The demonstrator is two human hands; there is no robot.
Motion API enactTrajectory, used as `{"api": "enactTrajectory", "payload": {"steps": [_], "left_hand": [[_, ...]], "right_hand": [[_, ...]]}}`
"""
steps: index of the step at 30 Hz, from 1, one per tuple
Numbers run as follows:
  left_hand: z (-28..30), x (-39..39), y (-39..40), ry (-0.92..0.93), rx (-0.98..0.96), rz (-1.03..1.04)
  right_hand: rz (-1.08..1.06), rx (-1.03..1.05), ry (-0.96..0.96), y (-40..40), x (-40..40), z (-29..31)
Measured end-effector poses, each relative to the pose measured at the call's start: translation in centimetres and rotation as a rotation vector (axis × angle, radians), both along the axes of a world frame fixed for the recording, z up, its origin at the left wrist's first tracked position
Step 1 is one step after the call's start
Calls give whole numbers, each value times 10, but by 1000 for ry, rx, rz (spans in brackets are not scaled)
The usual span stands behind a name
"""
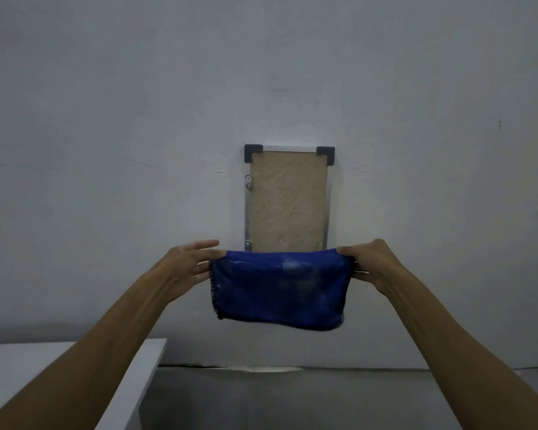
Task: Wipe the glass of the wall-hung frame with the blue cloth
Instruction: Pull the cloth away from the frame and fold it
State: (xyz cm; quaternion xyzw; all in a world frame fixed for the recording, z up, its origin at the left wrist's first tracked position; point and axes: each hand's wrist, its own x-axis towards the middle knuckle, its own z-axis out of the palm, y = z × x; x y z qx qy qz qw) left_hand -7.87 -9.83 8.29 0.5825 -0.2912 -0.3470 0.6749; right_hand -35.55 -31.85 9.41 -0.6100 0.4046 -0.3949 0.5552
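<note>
Both bare arms outstretched; left hand [190,264] and right hand [374,265] pinch opposite top corners of the folded blue fleece cloth [280,288].

We see a dim, bluish, even light with no clear source and no glare. The wall [106,119] darkens toward the corners. Soft shadow lies under the table [75,361]. Detail is slightly soft and grainy; wide-angle bending shows at the edges.
</note>
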Motion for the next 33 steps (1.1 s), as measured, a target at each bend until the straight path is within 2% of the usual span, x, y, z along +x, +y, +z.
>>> {"api": "enactTrajectory", "payload": {"steps": [3, 5, 8, 10, 12, 17, 19, 21, 23, 27, 30, 33], "left_hand": [[10, 1, 8, -211, 97, 0], [16, -1, 10, -348, 119, 79], [25, 0, 11, -525, 124, 212], [33, 2, 12, -627, 164, 249], [40, 6, 14, -666, 225, 235], [54, 21, 23, -607, 259, 124], [53, 27, 28, -458, 190, 10], [46, 30, 31, -301, 92, -44], [37, 27, 28, -288, 77, 31], [21, 11, 16, -345, 123, 209], [22, -3, 11, -298, 118, 216], [28, -20, 3, -251, 116, 166]], "right_hand": [[82, -32, -27, 3, -3, 7], [233, -64, -39, 5, -8, 13], [406, -224, 123, 6, -11, 21], [389, -392, 262, 6, -9, 24], [350, -498, 311, 4, -8, 27], [294, -599, 376, 2, -7, 35], [339, -557, 301, 3, -9, 32], [433, -415, 178, 5, -10, 28], [411, -338, 180, 6, -4, 22], [193, -369, 285, 10, 16, 5], [60, -382, 278, 17, 28, -2], [70, -336, 273, 30, 40, -4]]}}
